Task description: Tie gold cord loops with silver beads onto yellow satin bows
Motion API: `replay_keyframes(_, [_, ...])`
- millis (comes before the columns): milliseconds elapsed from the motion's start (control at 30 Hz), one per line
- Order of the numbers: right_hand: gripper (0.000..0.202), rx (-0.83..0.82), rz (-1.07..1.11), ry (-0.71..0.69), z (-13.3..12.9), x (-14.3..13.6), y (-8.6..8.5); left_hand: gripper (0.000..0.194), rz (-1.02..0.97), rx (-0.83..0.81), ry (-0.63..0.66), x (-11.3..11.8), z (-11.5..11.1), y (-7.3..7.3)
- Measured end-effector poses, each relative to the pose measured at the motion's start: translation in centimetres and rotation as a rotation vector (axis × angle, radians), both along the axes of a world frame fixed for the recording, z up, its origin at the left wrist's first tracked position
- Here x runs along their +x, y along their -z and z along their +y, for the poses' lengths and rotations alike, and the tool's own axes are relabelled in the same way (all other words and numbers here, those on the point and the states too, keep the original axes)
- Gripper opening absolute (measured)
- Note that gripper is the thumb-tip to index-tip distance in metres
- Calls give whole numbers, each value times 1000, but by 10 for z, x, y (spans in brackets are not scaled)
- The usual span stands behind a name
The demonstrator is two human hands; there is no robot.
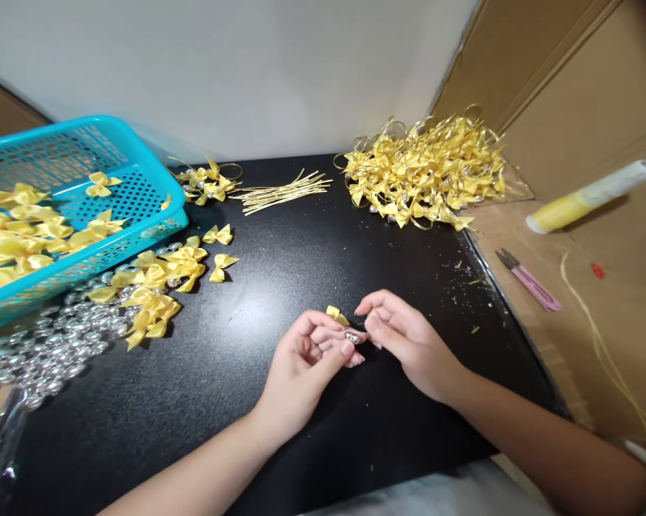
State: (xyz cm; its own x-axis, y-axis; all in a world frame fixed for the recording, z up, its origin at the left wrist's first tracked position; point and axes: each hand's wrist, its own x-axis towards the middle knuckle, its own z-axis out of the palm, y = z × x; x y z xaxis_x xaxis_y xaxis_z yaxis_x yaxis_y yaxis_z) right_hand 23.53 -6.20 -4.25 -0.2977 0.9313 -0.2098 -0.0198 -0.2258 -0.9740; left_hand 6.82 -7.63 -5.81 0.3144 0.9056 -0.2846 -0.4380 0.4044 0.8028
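Note:
Near the middle of the black table (237, 387), my left hand (312, 358) pinches a small silver bell-like bead (352, 337) between thumb and fingers. A yellow ribbon bow (336, 314) shows just beyond those fingers; whether it is attached to the bead is unclear. My right hand (403, 337) is close on the right, thumb and index finger drawn together beside the bead. Anything between its fingertips is too small to make out.
A turquoise basket (156, 228) of yellow bows stands left, with silver beads (59, 344) and loose bows (154, 308) beside it. Gold ties (285, 193) lie at the back, near a heap of finished-looking bows (425, 172). Pink snips (532, 283) and a tube (591, 197) are right.

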Motion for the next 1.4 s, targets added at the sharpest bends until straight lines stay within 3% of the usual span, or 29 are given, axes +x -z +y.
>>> replay_keyframes(100, [13,-106,70,-136,3,2,-2,15,12,83,3,1,-2,1])
replay_keyframes(200, [18,-96,24,-187,2,5,-3,14,53,172,-13,3,-4,2])
replay_keyframes(600, [5,408,-328,-131,-2,5,-3,20,452,584,-94,-3,-12,10])
replay_keyframes(800, [4,558,-414,-155,-4,9,0,22,587,704,-95,-3,-15,11])
replay_keyframes(1400, [15,332,-377,-189,-2,8,4,20,629,646,-75,-4,-15,7])
